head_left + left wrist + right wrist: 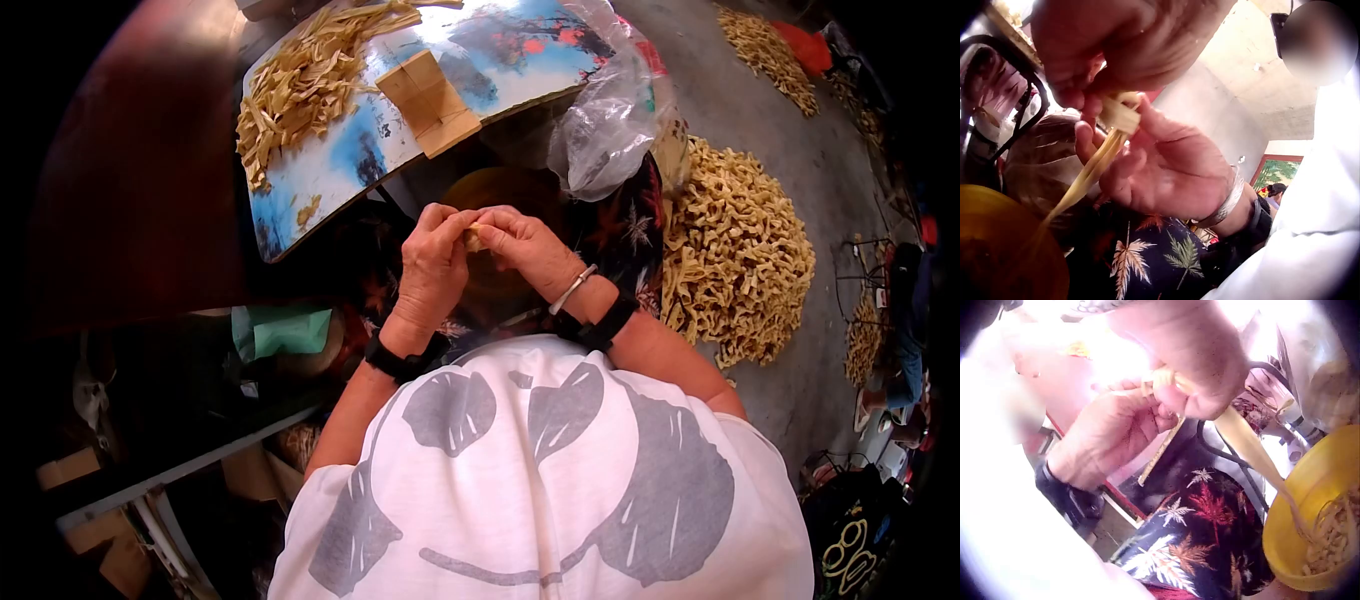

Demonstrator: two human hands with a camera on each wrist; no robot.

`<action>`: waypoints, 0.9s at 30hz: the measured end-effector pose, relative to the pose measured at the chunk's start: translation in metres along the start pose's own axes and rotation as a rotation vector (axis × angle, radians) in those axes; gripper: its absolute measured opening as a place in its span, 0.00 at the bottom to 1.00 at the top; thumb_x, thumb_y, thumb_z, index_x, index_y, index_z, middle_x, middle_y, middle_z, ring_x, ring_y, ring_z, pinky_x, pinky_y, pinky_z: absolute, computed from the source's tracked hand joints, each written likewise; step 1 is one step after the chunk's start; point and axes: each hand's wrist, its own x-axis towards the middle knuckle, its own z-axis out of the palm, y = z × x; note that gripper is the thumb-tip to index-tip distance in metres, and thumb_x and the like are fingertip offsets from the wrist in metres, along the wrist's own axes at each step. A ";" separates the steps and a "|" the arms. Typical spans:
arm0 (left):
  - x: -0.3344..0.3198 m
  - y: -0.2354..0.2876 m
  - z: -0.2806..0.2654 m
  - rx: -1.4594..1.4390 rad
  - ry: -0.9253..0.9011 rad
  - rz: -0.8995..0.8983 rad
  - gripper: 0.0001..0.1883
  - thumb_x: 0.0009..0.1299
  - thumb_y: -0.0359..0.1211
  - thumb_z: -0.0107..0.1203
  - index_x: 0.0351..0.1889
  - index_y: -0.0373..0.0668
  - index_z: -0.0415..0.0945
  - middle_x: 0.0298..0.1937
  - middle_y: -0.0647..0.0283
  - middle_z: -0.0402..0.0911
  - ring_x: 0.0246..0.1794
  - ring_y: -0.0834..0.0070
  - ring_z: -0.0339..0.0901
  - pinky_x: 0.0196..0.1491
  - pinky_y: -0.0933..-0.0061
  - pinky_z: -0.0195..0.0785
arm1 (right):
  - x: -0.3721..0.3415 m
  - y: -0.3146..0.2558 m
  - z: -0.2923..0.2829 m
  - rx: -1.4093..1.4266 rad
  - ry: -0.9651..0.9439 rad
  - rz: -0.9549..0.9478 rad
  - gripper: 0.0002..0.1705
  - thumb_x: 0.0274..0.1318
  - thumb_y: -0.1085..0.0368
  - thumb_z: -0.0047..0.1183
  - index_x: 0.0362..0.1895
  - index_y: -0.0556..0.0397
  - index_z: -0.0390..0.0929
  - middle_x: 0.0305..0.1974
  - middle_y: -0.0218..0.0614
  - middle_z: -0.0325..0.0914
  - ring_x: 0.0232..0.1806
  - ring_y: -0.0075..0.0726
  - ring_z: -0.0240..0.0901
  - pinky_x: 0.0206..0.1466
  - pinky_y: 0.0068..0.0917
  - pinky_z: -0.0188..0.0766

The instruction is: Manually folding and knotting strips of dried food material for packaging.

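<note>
In the head view my left hand (432, 268) and right hand (530, 255) meet in front of the chest, fingertips together. Between them they pinch a pale tan, dried-looking strip (1121, 117), folded into a small knot-like bundle. The strip's long tail (1250, 447) hangs down to a yellow bowl (1282, 550). Inside the bowl lie several curled tan pieces (1335, 540). Fingers of both hands curl around the bundle, hiding part of it. The right wrist wears a bracelet (1229, 200).
A painted table (340, 190) ahead bears loose tan strips (315, 90) and an open cardboard piece (430, 100). Clear plastic (605, 125) hangs at its right edge. A large heap of knotted tan pieces (740, 255) covers the floor at right. A shelf edge (190, 470) lies at left.
</note>
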 end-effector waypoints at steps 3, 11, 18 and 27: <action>-0.004 -0.006 0.004 -0.115 0.038 -0.100 0.09 0.65 0.20 0.55 0.43 0.37 0.79 0.35 0.57 0.78 0.30 0.64 0.79 0.34 0.69 0.73 | -0.005 -0.011 0.003 0.334 -0.087 0.185 0.15 0.70 0.55 0.49 0.51 0.50 0.76 0.45 0.25 0.76 0.46 0.19 0.73 0.48 0.20 0.74; -0.014 -0.006 -0.002 -0.759 -0.029 -0.554 0.05 0.73 0.28 0.55 0.44 0.39 0.78 0.32 0.72 0.78 0.28 0.88 0.70 0.30 0.87 0.64 | 0.001 -0.006 0.010 -0.146 0.125 -0.083 0.19 0.70 0.51 0.47 0.46 0.56 0.75 0.39 0.29 0.78 0.35 0.21 0.77 0.37 0.19 0.79; -0.010 -0.018 -0.005 -0.500 0.073 -0.425 0.01 0.70 0.25 0.57 0.38 0.38 0.79 0.29 0.73 0.77 0.27 0.87 0.69 0.32 0.85 0.64 | -0.005 -0.018 0.005 -0.157 -0.009 0.264 0.16 0.69 0.57 0.46 0.36 0.54 0.81 0.27 0.23 0.77 0.27 0.14 0.69 0.26 0.16 0.65; -0.002 -0.039 -0.007 -1.263 0.310 -0.729 0.07 0.74 0.30 0.54 0.46 0.39 0.77 0.34 0.66 0.80 0.27 0.82 0.72 0.30 0.82 0.65 | -0.026 -0.029 0.026 -0.487 0.296 -0.138 0.07 0.61 0.66 0.55 0.35 0.58 0.79 0.21 0.33 0.76 0.22 0.24 0.75 0.27 0.22 0.70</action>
